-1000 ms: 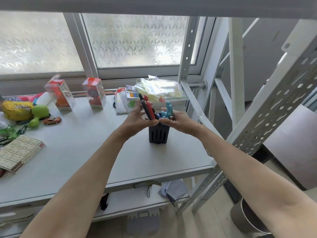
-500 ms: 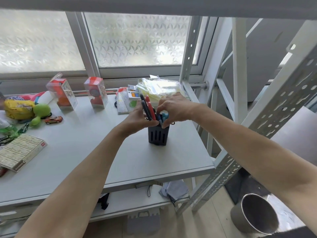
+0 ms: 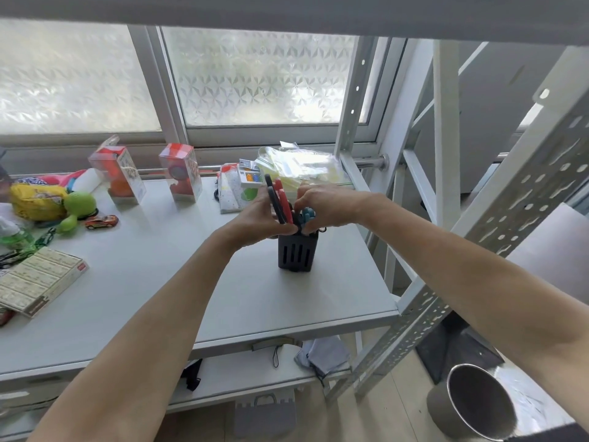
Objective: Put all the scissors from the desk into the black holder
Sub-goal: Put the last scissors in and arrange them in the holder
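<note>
A black slotted holder [image 3: 297, 252] stands upright on the right part of the grey desk [image 3: 153, 282]. Scissors with dark and red handles [image 3: 280, 199] stick up from its left side. My left hand [image 3: 259, 218] grips them at the holder's rim. Scissors with blue handles [image 3: 308, 214] sit lower in the holder. My right hand [image 3: 325, 204] reaches over the top with its fingers curled down on the blue handles. The blades are hidden inside the holder.
Two clear boxed toys [image 3: 122, 173] stand at the back. A green plush toy [image 3: 78, 207], a small toy car [image 3: 101, 222] and a flat printed box [image 3: 38, 280] lie at left. Plastic bags [image 3: 299, 167] are behind the holder. A white perforated post [image 3: 478, 250] rises at right.
My right hand moved from the holder's right side up over its top and pressed down on the blue-handled scissors, which now sit lower. My left hand stayed on the dark and red scissors.
</note>
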A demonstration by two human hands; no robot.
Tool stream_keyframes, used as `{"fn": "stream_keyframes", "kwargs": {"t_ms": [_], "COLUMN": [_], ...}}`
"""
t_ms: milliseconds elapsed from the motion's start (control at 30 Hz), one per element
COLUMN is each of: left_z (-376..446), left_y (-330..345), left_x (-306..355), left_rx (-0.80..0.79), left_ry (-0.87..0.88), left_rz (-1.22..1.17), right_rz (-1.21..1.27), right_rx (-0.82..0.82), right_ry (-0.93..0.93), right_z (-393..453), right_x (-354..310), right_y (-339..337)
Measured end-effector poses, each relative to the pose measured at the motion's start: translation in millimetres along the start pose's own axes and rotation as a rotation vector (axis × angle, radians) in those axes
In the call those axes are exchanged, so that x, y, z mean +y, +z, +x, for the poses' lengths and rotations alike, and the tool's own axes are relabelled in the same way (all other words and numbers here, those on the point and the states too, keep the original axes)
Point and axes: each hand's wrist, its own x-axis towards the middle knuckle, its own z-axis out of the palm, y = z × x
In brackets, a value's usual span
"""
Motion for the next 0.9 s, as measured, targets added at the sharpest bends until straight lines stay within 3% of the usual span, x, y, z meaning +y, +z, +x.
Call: {"fn": "stream_keyframes", "kwargs": {"t_ms": [167,333,467,633,767,900], "left_z": [-3.5,-8.3,-9.5,-6.6,-2.5,-1.9], "left_y": [2.5,8.0,12.4,19.0,22.1,23.5], "left_x": [-2.5,2.8,3.7,5.8,-1.7,-1.2], "left_rx": [0.034,0.123,0.161,0.215,0.248,0.247], "left_ry": [0.005,0.073,0.107,0.078,0.032,0.016], "left_rz": [0.008,0.079,0.113,0.162,0.163,0.175], "right_rz": [-0.079,-0.158,-0.055,0.128,0.237,0.187], "right_rx": [-0.102,-0.028,0.094,0.135,0.103,0.077], "right_ry": [0.013,-0.02,-0.01,0.116,0.135,0.14], "right_z": [1.5,-2.4,-6.2,-8.5,-16.9,-20.0], "right_x": [-6.3,-7.3,1.9,-1.4,-3.0,-2.9], "right_y": [-7.2,-4.2,2.1,12.5,15.5,14.2]}}
